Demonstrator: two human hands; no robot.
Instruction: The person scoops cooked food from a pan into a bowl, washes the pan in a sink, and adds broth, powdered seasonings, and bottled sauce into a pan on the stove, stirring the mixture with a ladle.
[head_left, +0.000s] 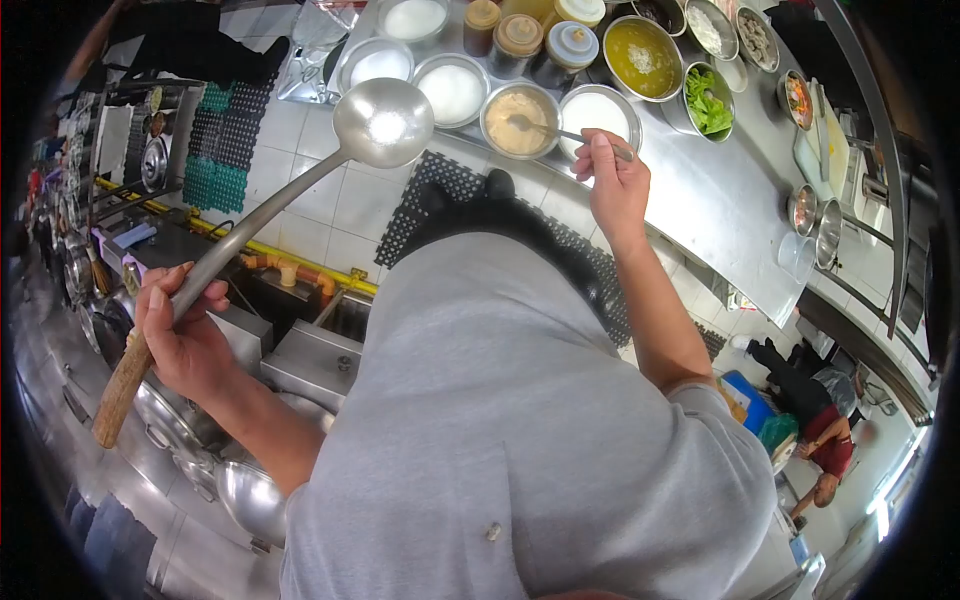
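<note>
Grey shirt [480, 400] foremost; my left hand [182, 340] clasps the ladle [385, 122] near the powder tub [520, 156], handy; apart, my right hand [618, 190] pinches the spoon [562, 133] in that tub for control

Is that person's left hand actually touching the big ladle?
Touching. The head view shows the left hand with its fingers curled around the ladle, near its wooden handle.

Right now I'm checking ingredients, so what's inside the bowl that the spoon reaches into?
The bowl holds tan powder, with the spoon's head at it. The powder covers the bottom, so whatever lies beneath can't be seen.
</note>
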